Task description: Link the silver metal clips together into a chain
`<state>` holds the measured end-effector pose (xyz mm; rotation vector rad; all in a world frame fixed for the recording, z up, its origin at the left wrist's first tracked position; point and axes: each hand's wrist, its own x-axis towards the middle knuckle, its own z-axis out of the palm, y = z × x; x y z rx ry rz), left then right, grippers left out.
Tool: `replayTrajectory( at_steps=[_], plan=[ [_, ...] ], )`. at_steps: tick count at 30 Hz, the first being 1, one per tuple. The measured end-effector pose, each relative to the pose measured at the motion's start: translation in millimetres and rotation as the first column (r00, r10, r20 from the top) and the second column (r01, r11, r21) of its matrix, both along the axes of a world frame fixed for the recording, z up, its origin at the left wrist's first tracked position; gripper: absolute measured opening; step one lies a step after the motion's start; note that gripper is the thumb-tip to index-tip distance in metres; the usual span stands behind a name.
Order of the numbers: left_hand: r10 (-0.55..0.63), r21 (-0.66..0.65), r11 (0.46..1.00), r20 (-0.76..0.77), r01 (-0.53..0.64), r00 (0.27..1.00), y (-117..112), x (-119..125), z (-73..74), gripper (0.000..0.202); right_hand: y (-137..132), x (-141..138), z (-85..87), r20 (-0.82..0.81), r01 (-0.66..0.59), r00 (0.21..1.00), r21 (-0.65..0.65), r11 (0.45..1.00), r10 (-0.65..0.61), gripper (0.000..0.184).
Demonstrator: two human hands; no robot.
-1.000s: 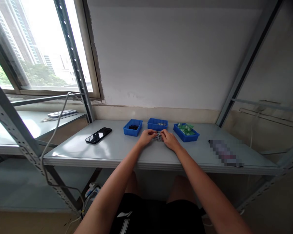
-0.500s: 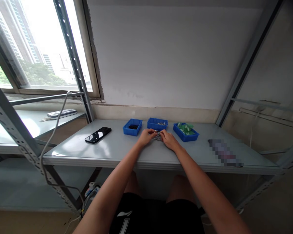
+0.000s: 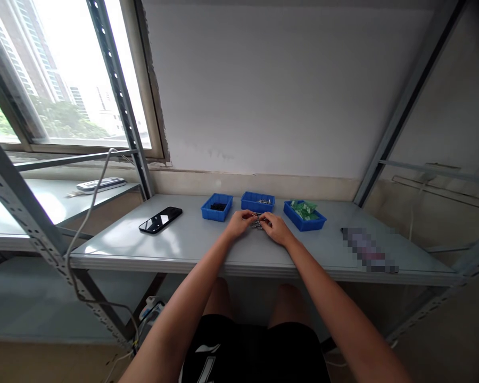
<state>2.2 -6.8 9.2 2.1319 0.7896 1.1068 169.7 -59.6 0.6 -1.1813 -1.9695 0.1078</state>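
Both hands meet over the middle of the grey shelf table (image 3: 207,250). My left hand (image 3: 240,222) is closed, its thumb and fingertips pinched at a small dark piece too tiny to name. My right hand (image 3: 276,226) is closed as well, its fingertips bent in close to the left ones at the same spot. Beneath and between the fingers lie small shiny metal pieces (image 3: 257,225), partly hidden by the hands. Just beyond stands a blue bin (image 3: 257,206) with a few metal pieces in it.
Left of the hands is a blue bin (image 3: 214,215) of small black parts. To the right, another blue bin (image 3: 305,224) holds green packets (image 3: 304,209). A black phone (image 3: 160,220) lies at the left; a blurred-out flat object (image 3: 369,250) lies at the right.
My right fingertips have shifted slightly left, nearer my left fingers. The bins and phone stay put.
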Motion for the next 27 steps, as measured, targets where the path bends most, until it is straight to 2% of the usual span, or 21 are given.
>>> replayTrajectory(
  at_steps=[4, 7, 9, 12, 15, 18, 22, 27],
  plan=[
    [0.12, 0.024, 0.993, -0.019, -0.119, 0.993, 3.2, -0.9, -2.0, 0.027, 3.1, 1.1, -4.1, -0.019, 0.063, 0.998, 0.034, 0.997, -0.062, 0.014],
    [0.278, 0.065, 0.959, -0.055, -0.274, 0.959, 6.3, -4.4, -4.6, 0.029, 14.6, 4.8, -2.3, -0.049, 0.16, 0.986, 0.058, 0.985, -0.157, 0.019],
    [0.341, 0.109, 0.938, -0.118, -0.329, 0.933, 7.4, -7.0, -7.2, 0.023, 28.0, 7.6, 3.3, -0.063, 0.223, 0.974, 0.064, 0.973, -0.219, 0.022],
    [0.389, 0.181, 0.918, -0.226, -0.354, 0.893, 7.7, -9.9, -11.5, 0.017, 49.7, 10.2, 13.8, -0.079, 0.284, 0.957, 0.065, 0.957, -0.279, 0.027],
    [0.435, 0.227, 0.897, -0.311, -0.379, 0.845, 7.6, -11.7, -15.4, 0.024, 61.5, 11.2, 15.8, -0.12, 0.362, 0.928, 0.053, 0.931, -0.354, 0.032],
    [0.46, 0.251, 0.886, -0.375, -0.39, 0.805, 7.4, -12.0, -17.5, 0.027, 59.0, 13.8, 4.8, -0.177, 0.426, 0.893, 0.033, 0.904, -0.414, 0.034],
    [0.468, 0.273, 0.882, -0.422, -0.384, 0.776, 6.8, -9.9, -16.4, 0.02, 47.3, 20.0, -12.4, -0.216, 0.413, 0.888, -0.015, 0.911, -0.406, 0.031],
    [0.483, 0.296, 0.874, -0.436, -0.386, 0.759, 9.2, -7.5, -11.9, 0.02, 39.7, 17.4, -15.5, -0.251, 0.381, 0.889, -0.061, 0.923, -0.384, 0.027]
  ],
)
